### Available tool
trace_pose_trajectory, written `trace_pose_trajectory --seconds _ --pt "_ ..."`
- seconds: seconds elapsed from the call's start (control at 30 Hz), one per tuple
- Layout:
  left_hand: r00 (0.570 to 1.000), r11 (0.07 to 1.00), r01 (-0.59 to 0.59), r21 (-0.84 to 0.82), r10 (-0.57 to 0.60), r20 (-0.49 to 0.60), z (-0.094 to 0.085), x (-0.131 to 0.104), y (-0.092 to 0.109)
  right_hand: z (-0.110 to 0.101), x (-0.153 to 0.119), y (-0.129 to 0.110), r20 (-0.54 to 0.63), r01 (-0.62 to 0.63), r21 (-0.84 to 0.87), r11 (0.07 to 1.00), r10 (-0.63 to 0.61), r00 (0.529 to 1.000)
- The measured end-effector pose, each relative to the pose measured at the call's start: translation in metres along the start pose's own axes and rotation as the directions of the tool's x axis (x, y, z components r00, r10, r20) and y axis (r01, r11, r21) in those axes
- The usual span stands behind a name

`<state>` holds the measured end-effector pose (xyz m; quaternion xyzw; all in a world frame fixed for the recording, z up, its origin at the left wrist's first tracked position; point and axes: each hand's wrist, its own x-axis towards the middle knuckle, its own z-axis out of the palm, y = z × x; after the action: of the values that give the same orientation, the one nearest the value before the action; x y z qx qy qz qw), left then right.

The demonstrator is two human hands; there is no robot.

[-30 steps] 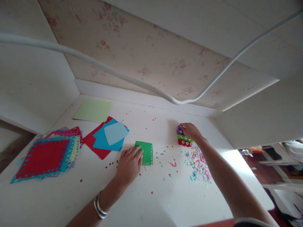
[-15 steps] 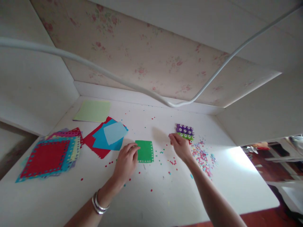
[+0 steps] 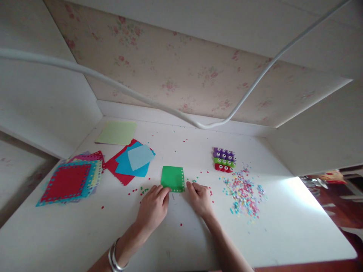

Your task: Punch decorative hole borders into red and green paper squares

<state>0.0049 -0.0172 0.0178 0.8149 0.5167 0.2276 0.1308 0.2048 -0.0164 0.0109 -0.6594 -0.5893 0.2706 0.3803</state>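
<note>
A green paper square (image 3: 172, 177) lies on the white table, with a row of small punched holes along its right and lower edges. My left hand (image 3: 154, 205) is closed at its lower left corner, thumb and fingers on the paper. Just off the square's right edge, my right hand (image 3: 200, 198) rests closed with the fingers curled in; whatever they hold, if anything, is hidden. Small green and red paper dots (image 3: 144, 189) lie scattered around both hands.
At left sits a stack of coloured hole-edged squares (image 3: 66, 182). Near it lie red and blue sheets (image 3: 133, 160) and a pale green sheet (image 3: 117, 133). On the right are purple, green and red pieces with eye-like spots (image 3: 224, 159) and a confetti heap (image 3: 244, 192). A white cable (image 3: 159, 104) hangs in front.
My right hand has come down and left, from beside the eye-spotted pieces to the green square's right edge. The left hand has shifted slightly down to the lower left corner.
</note>
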Motion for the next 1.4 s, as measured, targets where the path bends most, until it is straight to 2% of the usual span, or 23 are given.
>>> trace_pose_trajectory --seconds 0.2,0.3,0.57,1.23,1.4 --pt "0.999 0.992 0.006 0.127 0.001 -0.049 -0.0007 0.0006 0.0018 0.0021 -0.0019 0.0014 -0.008 0.013 -0.007 1.0 -0.013 1.0" --pt "0.999 0.986 -0.008 0.166 0.013 -0.031 -0.0018 0.0015 0.0053 0.0026 -0.0014 0.0013 -0.004 0.03 -0.015 0.999 -0.03 1.0" --pt "0.998 0.987 -0.055 0.149 0.06 -0.031 0.0003 0.0025 0.0064 0.0019 -0.0014 0.0003 -0.005 0.044 -0.021 0.999 -0.044 0.999" --pt "0.998 0.988 -0.055 0.141 0.06 -0.033 0.0004 0.0028 0.0063 0.0023 -0.002 -0.0011 -0.015 0.067 -0.045 0.997 -0.068 0.998" --pt "0.997 0.994 -0.051 0.096 0.056 -0.055 0.0035 0.0036 0.0023 0.002 0.0022 0.0021 -0.046 0.019 -0.01 1.0 -0.02 0.999"
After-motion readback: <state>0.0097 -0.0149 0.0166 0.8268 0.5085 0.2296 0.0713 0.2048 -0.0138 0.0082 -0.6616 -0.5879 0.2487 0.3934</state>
